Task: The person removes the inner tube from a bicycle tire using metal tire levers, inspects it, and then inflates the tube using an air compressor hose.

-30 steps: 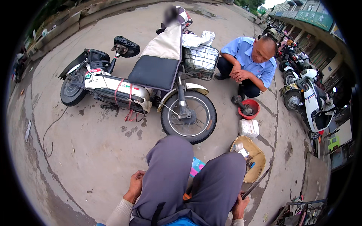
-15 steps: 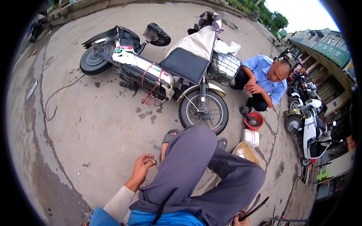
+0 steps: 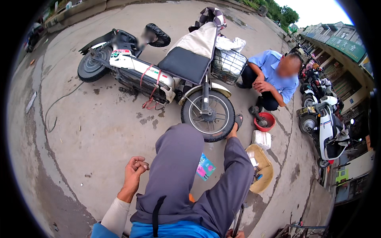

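My left hand hangs over the concrete beside my left knee, its fingers curled in and nothing seen in them. At the lower edge, my right hand is closed on a thin dark bar-like tool; its lower end is out of view. In front of my knees an electric scooter lies tipped on its side, front wheel towards me. A blue and pink leaflet lies on the ground between my legs. To the right sits a cream tub with small items inside.
A person in a blue shirt squats beyond the wheel, hands together. Near them are a red basin, a dark dumbbell-shaped tool and a white block-like package. Parked scooters line the right; a cord lies at left.
My left hand has shifted left and curled more. My legs have moved apart, right foot now beside the wheel, uncovering the leaflet and more of the tub. My right hand has moved slightly left with the bar-like tool.
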Motion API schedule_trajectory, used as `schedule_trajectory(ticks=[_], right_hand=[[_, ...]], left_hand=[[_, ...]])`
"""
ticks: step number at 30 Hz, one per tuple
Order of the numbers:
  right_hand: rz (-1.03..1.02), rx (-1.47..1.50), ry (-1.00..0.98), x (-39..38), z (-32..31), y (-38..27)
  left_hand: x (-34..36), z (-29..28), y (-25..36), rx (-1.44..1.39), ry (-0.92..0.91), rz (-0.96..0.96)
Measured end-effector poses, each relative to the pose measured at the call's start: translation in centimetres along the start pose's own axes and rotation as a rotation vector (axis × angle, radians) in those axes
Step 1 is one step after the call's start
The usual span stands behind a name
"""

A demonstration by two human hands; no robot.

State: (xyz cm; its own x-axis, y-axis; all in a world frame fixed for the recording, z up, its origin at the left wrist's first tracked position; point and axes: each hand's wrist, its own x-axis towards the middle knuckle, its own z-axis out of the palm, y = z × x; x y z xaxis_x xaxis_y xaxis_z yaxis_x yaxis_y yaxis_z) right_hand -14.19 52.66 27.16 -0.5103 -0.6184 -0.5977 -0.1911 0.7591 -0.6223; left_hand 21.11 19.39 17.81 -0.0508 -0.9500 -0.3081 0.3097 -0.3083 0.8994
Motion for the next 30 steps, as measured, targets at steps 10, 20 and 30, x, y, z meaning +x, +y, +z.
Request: schedule_trajectory(ticks=[10,20,30], right_hand=[[-0.149,0.622,-0.181,3.8,-0.2,-9.8],[-0.074,1.081,-0.638,13.8,5.6,-21.6],[0.468,0.893,-0.667,22.3,19.6,-18.3]], left_hand=[[-3.0,-2.4,4.9,0.155,0.313,0.413],[-12.5,-3.9,8.0,0.544,0.548,0.586],[-14.4,-0.4,3.8,0.9,0.494,0.341]])
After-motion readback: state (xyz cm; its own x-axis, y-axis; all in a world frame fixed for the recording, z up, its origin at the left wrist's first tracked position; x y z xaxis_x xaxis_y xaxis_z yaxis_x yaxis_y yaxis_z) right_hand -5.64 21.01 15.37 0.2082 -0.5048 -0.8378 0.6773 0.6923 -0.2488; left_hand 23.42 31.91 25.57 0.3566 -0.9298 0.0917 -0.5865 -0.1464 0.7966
